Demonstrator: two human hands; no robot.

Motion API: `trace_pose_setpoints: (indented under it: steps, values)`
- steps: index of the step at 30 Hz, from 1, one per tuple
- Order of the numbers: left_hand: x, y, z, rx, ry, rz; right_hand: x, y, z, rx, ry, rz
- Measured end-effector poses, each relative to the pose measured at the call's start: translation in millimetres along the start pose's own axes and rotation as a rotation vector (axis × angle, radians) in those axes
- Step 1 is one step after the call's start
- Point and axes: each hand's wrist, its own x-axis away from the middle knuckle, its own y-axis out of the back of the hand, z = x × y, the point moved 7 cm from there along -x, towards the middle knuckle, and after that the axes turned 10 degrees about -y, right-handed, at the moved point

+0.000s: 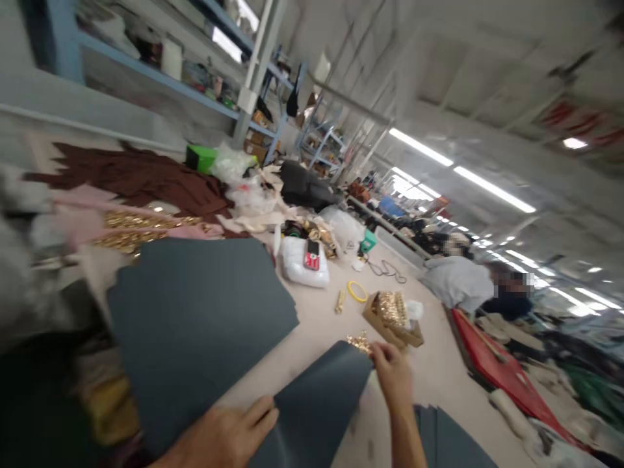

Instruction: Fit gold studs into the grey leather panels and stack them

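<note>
A dark blue-grey sheet (316, 396), leather-like and curved, is raised at an angle over the table. My left hand (229, 432) grips its left edge, with thumb and fingers pressed together. My right hand (392, 370) is closed in a pinch at its far right corner. Just beyond that corner lies a small pile of gold metal pieces (359, 341), close to my right fingertips. A larger stack of similar blue-grey sheets (199, 318) lies to the left. More such sheets (451, 439) show at the lower right, partly hidden by my right forearm.
A cardboard box (390, 318) of gold pieces stands beyond my right hand, near a yellow ring (357, 291). Farther back are a white packet (305, 263), brown pieces (131, 175) and a green box (199, 158). Other people sit at the right, near a red panel (511, 377).
</note>
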Motion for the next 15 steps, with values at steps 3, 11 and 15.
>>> trace_pose_setpoints:
  steps: [3,11,15]
  values:
    - [0.5,13.6,-10.6,0.091,-0.011,0.152,33.1,-3.3,12.5,-0.182,0.055,0.104]
    - [-2.5,27.5,-16.0,0.036,-0.067,0.131,134.1,-65.4,75.1,-0.114,0.249,0.454]
    - [-0.7,24.7,-15.2,0.011,-0.080,0.132,141.9,-98.2,76.6,-0.020,0.251,0.679]
